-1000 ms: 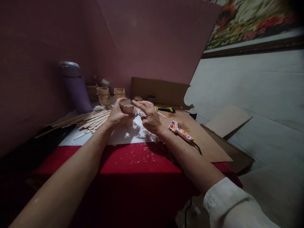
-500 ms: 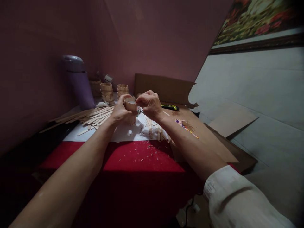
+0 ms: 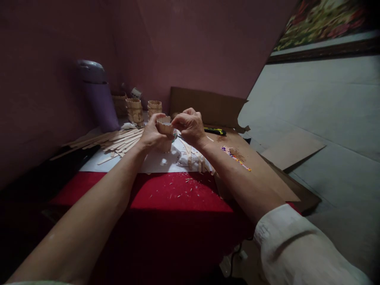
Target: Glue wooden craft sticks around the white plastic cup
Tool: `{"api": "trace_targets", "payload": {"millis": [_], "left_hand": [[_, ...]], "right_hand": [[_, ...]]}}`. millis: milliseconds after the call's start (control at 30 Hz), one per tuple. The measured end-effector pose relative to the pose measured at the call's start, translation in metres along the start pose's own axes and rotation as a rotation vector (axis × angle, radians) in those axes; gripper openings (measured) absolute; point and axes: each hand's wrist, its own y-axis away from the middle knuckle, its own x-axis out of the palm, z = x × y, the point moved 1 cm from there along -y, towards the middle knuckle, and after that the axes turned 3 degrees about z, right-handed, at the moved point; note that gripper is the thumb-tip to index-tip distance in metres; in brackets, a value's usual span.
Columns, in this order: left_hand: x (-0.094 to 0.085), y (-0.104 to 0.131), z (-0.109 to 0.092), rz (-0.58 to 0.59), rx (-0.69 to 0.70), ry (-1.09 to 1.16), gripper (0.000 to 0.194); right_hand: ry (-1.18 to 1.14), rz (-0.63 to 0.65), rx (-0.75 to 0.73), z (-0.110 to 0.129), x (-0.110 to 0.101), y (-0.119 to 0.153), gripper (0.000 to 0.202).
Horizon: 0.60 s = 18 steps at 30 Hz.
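A small round cup made of upright craft sticks (image 3: 165, 127) is in the grip of my left hand (image 3: 152, 132), thumb and fingers around its side near the rim. My right hand (image 3: 190, 124) is at the cup's right rim with its fingertips pinched together; what they hold, if anything, is too small to make out. Beneath both hands lies a white sheet (image 3: 142, 166) on the red cloth (image 3: 178, 198). To the left, many loose craft sticks (image 3: 124, 140) are fanned out. More short sticks (image 3: 192, 154) lie below my right wrist.
Similar stick cups (image 3: 134, 113) stand at the back, beside a purple flask (image 3: 101, 99). A yellow-black utility knife (image 3: 215, 131) lies on the cardboard (image 3: 261, 170) to the right, near a strip of colourful bits (image 3: 236, 159). Wood scraps are scattered on the red cloth.
The view has shifted slightly, so things sit a little higher and further right. My hands keep nearly the same pose at the cup.
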Motion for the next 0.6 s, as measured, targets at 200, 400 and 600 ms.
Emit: {"api": "trace_targets", "payload": {"millis": [200,400,600], "left_hand": [[-0.0002,-0.0002,0.0016,0.017,-0.005,0.009,0.080],[-0.0029,-0.0027,0.0061,0.027,0.038,-0.021,0.082],[-0.0029,-0.0015,0.0056,0.012,0.017,-0.058,0.079]], "right_hand": [[-0.008,-0.012,-0.020,-0.0032,0.0011,-0.0002,0.016],[0.006,0.014,-0.027,-0.0022,0.0024,-0.0010,0.014],[0.022,0.017,-0.007,0.0000,0.0013,-0.0004,0.015]]}}
